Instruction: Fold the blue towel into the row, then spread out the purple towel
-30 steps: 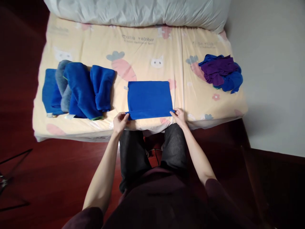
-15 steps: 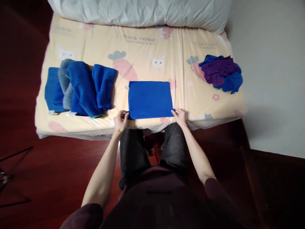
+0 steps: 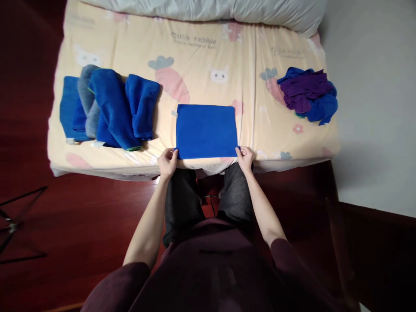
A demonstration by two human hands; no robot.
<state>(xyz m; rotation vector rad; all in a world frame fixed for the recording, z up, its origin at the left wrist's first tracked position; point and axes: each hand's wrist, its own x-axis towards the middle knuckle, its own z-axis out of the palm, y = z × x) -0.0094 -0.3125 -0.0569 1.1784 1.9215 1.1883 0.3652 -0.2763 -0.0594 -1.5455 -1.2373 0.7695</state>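
Observation:
A blue cloth (image 3: 206, 131) lies flat as a folded rectangle on the near edge of the yellow mattress (image 3: 201, 60). My left hand (image 3: 168, 161) is closed in a pinch on the cloth's near left corner. At the near right corner, my right hand (image 3: 245, 158) pinches the cloth too. A small white tag shows at the cloth's far left corner.
Several folded blue and grey cloths (image 3: 107, 108) lie in a row on the mattress at the left. A loose heap of purple and blue cloths (image 3: 308, 94) sits at the right. A grey duvet (image 3: 208, 8) lies across the far end. Dark red floor surrounds the mattress.
The raised near edge of the blue cloth has been laid down flat. Both hands stayed at the near corners, and the view shifted slightly.

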